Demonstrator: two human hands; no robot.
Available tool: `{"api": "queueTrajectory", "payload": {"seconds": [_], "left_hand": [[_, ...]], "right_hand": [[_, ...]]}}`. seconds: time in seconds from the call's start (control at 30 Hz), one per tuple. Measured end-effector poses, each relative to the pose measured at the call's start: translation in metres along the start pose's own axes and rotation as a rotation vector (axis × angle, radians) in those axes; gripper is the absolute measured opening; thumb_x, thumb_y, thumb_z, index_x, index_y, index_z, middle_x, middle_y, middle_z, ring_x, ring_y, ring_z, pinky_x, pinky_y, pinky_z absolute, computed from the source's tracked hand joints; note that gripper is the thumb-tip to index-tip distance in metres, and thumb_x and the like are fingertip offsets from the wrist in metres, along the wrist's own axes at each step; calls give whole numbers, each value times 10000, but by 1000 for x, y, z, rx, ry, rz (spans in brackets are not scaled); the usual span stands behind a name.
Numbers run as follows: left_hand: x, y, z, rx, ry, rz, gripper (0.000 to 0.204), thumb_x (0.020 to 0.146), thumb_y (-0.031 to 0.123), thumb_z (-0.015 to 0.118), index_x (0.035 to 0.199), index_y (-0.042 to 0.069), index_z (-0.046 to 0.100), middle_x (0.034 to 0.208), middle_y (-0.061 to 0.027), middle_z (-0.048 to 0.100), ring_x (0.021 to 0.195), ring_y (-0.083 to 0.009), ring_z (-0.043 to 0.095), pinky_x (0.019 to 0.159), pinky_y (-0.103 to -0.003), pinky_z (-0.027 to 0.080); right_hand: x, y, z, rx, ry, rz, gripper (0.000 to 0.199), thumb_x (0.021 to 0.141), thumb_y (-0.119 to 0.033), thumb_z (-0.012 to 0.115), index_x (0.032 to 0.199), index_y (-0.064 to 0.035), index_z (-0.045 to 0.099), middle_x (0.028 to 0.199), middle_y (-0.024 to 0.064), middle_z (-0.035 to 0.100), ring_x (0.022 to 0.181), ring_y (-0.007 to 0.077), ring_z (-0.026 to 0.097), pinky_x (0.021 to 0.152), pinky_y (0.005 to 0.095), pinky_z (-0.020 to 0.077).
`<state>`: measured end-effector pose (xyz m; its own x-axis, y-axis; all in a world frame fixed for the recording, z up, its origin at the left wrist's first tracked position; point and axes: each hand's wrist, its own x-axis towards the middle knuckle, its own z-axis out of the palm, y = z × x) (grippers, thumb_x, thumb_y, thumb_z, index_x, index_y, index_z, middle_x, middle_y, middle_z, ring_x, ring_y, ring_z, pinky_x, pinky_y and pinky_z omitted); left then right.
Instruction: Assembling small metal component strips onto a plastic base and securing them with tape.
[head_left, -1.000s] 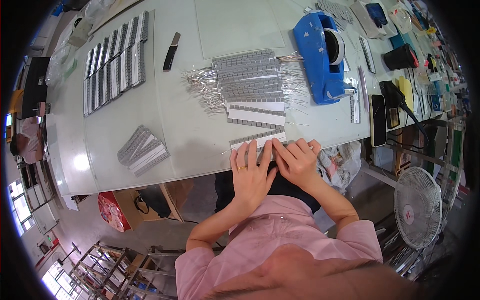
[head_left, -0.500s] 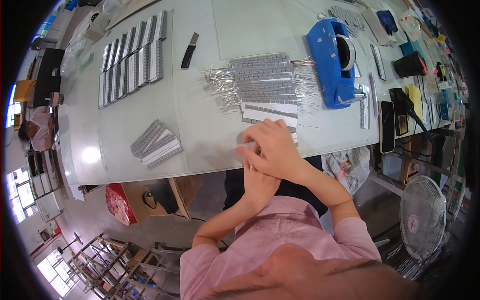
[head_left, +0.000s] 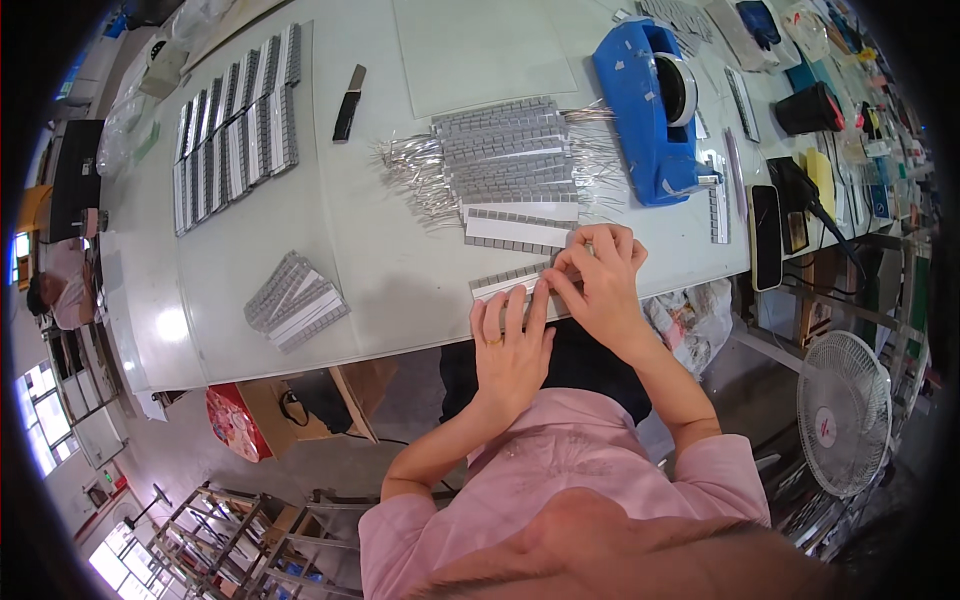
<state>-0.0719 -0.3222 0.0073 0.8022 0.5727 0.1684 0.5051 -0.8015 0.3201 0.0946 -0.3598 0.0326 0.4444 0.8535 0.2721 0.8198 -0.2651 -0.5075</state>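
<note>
A short strip point(head_left: 503, 284) with a white middle and grey segmented edges lies at the table's front edge, just in front of me. Stretched out and slightly apart, the fingers of my left hand point(head_left: 513, 350) rest their tips on its near side. My right hand point(head_left: 608, 285) is bent over the strip's right part, thumb and forefinger pinched together close to my left fingertips. What they pinch, if anything, is too small to make out. Beyond lies a stack of similar strips point(head_left: 510, 150), with thin silvery wires sticking out at both sides.
A blue tape dispenser point(head_left: 640, 110) stands right of the stack. Left lie a knife point(head_left: 348, 105), rows of strips point(head_left: 235, 130) and a small fanned pile point(head_left: 295, 302). At the right edge are a phone point(head_left: 765, 238) and a black cup point(head_left: 812, 108); a fan point(head_left: 845, 410) stands below.
My hands, one over the other before, have come apart and now sit on the strip, which shows between them. The whole view has shifted slightly, moving the table things to the left.
</note>
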Motion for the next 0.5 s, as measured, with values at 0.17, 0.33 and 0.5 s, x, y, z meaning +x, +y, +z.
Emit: {"api": "queueTrajectory", "payload": {"seconds": [0.17,0.33,0.5], "left_hand": [[0,2,1,22,-1,-1,712,813,305,774,1446,121,505,1423,-111,386,1322,-325,322,1129,-531,305],[3,4,1,5,11,4,704,801,292,770,1437,125,519,1434,-130,408,1326,-347,337,1116,-562,299],[5,5,-1,12,-28,-3,693,822,311,749,1442,112,513,1416,-135,428,1322,-350,359,1111,-574,296]], "right_hand": [[0,3,-4,17,-62,-28,162,798,-203,760,836,-106,636,1091,31,553,1097,283,466,887,481,284],[1,3,-7,27,-79,-39,161,791,-188,754,839,-101,627,1121,46,548,1118,291,468,918,487,289],[7,7,-45,-126,63,-52,157,761,-179,772,868,-148,662,1080,36,562,1088,287,489,901,480,312]]}}
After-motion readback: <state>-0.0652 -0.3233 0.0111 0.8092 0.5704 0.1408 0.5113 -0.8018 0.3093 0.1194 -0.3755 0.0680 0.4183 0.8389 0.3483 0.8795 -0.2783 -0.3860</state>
